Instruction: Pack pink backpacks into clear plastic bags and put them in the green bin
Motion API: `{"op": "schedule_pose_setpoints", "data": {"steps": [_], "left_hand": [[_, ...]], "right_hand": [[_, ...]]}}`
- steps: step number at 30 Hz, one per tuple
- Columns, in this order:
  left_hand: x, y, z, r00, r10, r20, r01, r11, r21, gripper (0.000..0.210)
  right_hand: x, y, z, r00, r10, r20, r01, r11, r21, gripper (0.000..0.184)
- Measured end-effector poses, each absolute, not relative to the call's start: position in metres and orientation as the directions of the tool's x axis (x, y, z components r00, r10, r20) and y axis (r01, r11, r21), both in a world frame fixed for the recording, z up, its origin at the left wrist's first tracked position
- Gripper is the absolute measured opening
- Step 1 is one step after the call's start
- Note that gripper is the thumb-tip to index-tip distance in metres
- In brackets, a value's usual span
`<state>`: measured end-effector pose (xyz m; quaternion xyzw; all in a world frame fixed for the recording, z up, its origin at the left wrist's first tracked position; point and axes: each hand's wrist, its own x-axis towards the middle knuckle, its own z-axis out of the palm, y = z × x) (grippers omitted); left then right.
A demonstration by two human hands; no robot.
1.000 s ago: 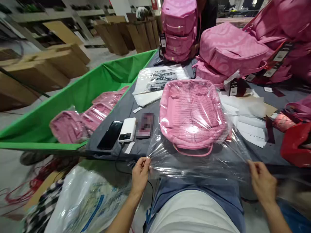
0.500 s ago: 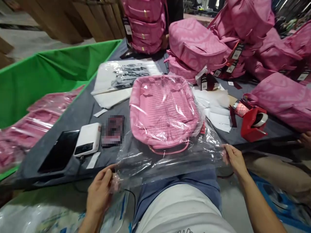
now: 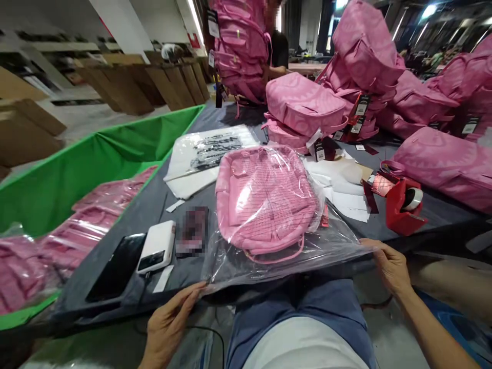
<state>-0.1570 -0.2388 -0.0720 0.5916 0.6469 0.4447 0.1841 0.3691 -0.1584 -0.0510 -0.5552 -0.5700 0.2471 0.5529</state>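
Note:
A pink backpack (image 3: 265,197) lies on the dark table cover inside a clear plastic bag (image 3: 284,269), its straps facing up and its top loop toward me. My left hand (image 3: 172,315) pinches the near left corner of the bag between thumb and fingers. At the near right corner, my right hand (image 3: 390,264) grips the plastic the same way. The bag's near edge is stretched between both hands along the table's front edge. A small red tag (image 3: 325,216) shows through the plastic on the backpack's right.
A red tape dispenser (image 3: 403,207) stands right, near white papers (image 3: 348,197) and several pink backpacks (image 3: 307,102). Left lie a white power bank (image 3: 157,246), a black tablet (image 3: 117,266) and flat printed bags (image 3: 211,148). A green bin (image 3: 115,138) holds bagged backpacks. Across the table, a person handles stacked backpacks.
The view has tipped up. Both hands have drawn the bag's near edge straighter and tighter. Across the table, the stack of backpacks is lifted and tilted by the other person.

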Motion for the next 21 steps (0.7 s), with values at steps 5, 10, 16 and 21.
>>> {"op": "schedule_pose_setpoints", "data": {"steps": [5,10,16,21], "left_hand": [[-0.136,-0.212,-0.071,-0.546,0.818,0.179,0.365,0.040,0.930,0.054],[-0.130,-0.175,-0.062,-0.523,0.851,0.042,0.320,0.150,0.936,0.062],[-0.077,-0.163,-0.033,-0.137,0.718,0.683,0.921,-0.162,0.355,0.052],[-0.012,-0.150,-0.012,0.275,0.755,0.595,0.857,-0.473,0.205,0.042]], "right_hand": [[0.322,-0.118,-0.049,0.562,0.745,0.359,0.198,0.300,-0.933,0.059],[0.309,-0.088,-0.049,0.515,0.834,0.198,0.175,0.124,-0.977,0.070],[0.314,-0.092,-0.050,0.502,0.848,0.171,0.212,0.071,-0.975,0.072],[0.314,-0.094,-0.046,0.486,0.858,0.166,0.241,0.051,-0.969,0.071]]}}
